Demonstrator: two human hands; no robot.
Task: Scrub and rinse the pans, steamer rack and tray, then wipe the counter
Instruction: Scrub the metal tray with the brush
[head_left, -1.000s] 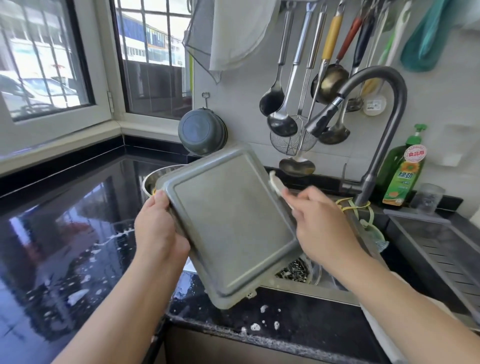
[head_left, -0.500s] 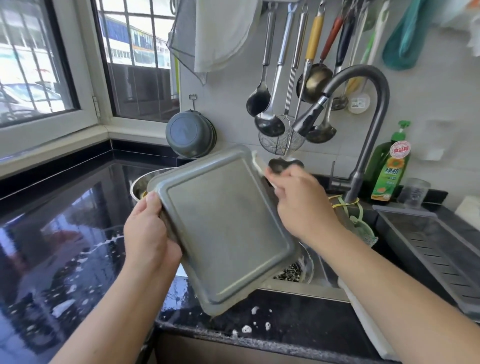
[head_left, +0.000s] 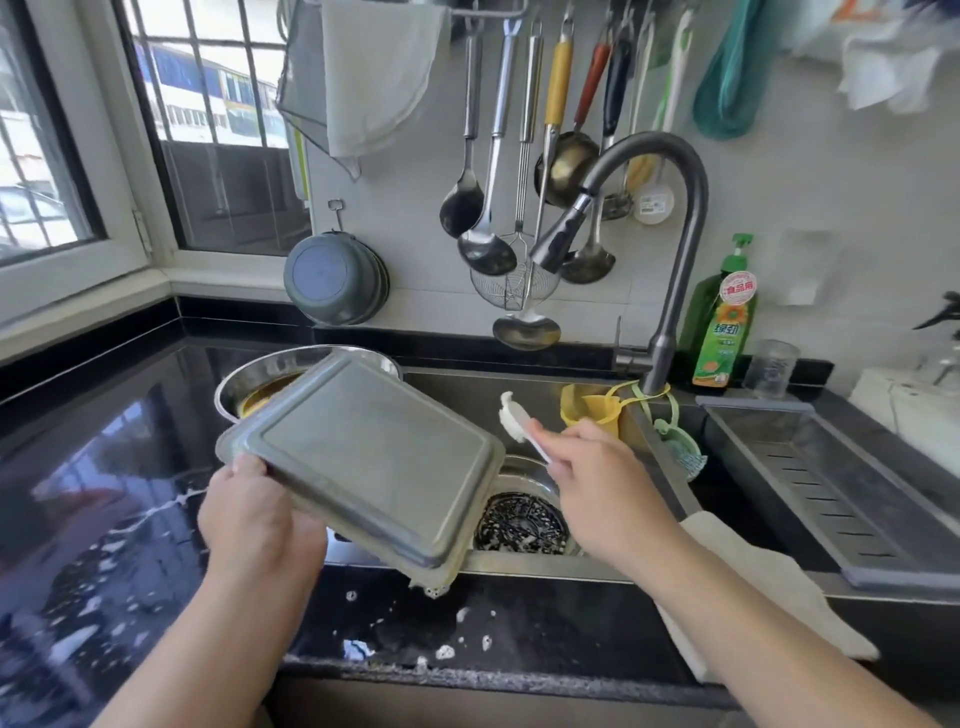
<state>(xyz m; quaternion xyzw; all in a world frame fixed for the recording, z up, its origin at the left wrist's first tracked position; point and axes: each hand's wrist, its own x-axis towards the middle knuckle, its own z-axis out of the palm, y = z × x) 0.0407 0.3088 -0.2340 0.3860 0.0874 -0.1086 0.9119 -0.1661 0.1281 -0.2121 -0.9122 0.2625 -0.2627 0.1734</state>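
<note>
My left hand (head_left: 254, 514) grips the near left edge of a grey rectangular metal tray (head_left: 374, 457), held bottom-up and tilted over the sink's left edge. To the right of the tray, my right hand (head_left: 597, 483) pinches a white brush (head_left: 517, 421), whose bristle head points up-left and is clear of the tray. Behind the tray a round steel pan (head_left: 249, 382) with orange residue sits on the counter, partly hidden. A round steamer rack (head_left: 519, 522) lies in a steel pan at the sink bottom.
The black counter (head_left: 104, 493) at left is wet with foam specks. A grey faucet (head_left: 670, 249) arches over the sink, with ladles hanging behind it. A green detergent bottle (head_left: 724, 322), a drain tray (head_left: 831, 483) and a white cloth (head_left: 753, 587) are at right.
The tray has been lowered and tilted flatter toward the sink. My right hand with the brush has come off the tray's far edge and moved right and down.
</note>
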